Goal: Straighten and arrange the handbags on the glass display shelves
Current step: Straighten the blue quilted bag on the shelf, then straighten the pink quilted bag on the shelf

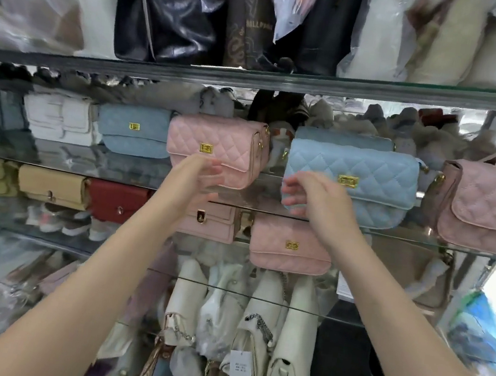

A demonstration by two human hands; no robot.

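Both forearms are bare to the hands, left (199, 178) and right (317, 203); no sleeves show.

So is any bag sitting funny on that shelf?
Yes. The light blue quilted handbag under the right hand sits tilted, its front hanging past the glass shelf edge. The pink quilted handbag beside it sits straighter.

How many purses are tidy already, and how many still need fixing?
Looks done: the small blue purse and white purse sit straight. In hand: the left hand is at the pink purse; the right hand touches the big blue purse. Left: the dusty-pink purse sits crooked.
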